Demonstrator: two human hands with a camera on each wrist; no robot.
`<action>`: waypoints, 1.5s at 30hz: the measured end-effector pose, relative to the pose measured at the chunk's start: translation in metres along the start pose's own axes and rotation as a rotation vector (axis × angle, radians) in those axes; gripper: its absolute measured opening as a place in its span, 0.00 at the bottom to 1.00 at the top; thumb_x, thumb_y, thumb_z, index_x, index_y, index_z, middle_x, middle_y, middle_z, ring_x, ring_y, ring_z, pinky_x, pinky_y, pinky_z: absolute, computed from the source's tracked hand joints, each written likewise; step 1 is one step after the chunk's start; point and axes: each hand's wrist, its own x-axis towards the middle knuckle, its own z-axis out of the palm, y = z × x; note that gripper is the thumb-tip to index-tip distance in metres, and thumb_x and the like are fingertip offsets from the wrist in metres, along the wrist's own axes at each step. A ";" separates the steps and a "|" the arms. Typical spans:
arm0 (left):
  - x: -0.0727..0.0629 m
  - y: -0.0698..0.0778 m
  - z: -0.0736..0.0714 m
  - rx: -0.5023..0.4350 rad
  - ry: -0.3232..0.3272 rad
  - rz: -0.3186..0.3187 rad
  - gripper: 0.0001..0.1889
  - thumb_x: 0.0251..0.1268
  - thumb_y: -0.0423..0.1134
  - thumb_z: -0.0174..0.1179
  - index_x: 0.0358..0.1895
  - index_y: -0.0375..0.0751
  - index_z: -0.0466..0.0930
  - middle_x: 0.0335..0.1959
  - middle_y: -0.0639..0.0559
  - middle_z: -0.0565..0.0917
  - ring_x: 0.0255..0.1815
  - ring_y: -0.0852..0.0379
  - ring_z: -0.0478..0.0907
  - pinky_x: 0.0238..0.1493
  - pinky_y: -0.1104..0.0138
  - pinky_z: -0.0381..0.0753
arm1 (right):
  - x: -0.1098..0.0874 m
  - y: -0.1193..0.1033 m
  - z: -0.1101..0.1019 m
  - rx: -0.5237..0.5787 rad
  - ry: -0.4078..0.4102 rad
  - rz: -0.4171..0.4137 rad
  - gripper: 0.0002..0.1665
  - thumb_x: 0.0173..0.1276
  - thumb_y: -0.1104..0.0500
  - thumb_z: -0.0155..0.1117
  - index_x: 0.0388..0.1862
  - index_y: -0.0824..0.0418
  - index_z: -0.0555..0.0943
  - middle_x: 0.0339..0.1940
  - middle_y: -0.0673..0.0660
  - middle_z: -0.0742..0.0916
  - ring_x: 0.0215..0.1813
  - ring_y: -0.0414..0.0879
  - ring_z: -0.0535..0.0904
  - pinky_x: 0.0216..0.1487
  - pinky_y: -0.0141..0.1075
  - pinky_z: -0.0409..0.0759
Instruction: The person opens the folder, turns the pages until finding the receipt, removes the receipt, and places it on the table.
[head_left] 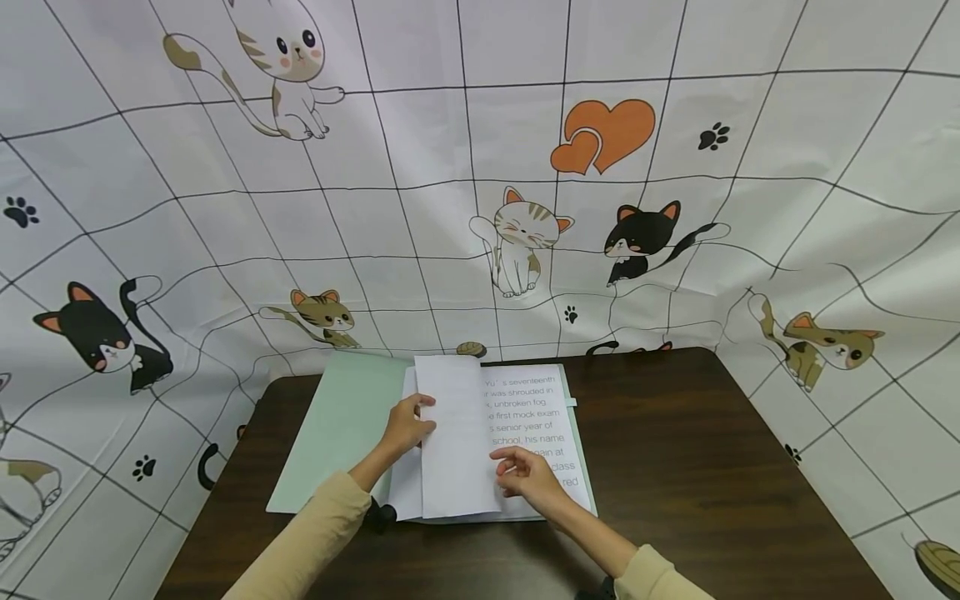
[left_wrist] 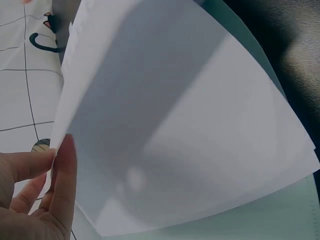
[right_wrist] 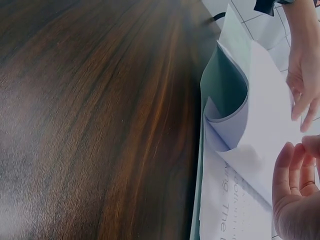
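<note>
A pale green folder lies spread on the table, holding white printed pages. A blank-faced white sheet stands lifted and curved over them. At the sheet's left edge, my left hand pinches it between thumb and fingers; the left wrist view shows this hand gripping the paper edge. My right hand is over the printed page, beside the sheet's right edge, fingers loosely bent. In the right wrist view, the right hand's thumb is near its fingertips, with no paper visible between them.
A dark wooden table extends to the right of the folder. Behind and beside it hangs a white grid-patterned cloth printed with cats and hearts. A small white tab sticks out at the pages' right edge.
</note>
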 end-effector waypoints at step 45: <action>-0.005 -0.059 -0.011 0.414 -0.135 -0.018 0.61 0.36 0.55 0.79 0.67 0.14 0.58 0.59 0.22 0.60 0.55 0.34 0.62 0.57 0.44 0.72 | 0.021 0.023 -0.058 -0.112 0.396 0.067 0.23 0.58 0.74 0.60 0.54 0.74 0.78 0.39 0.67 0.82 0.30 0.38 0.77 0.31 0.30 0.79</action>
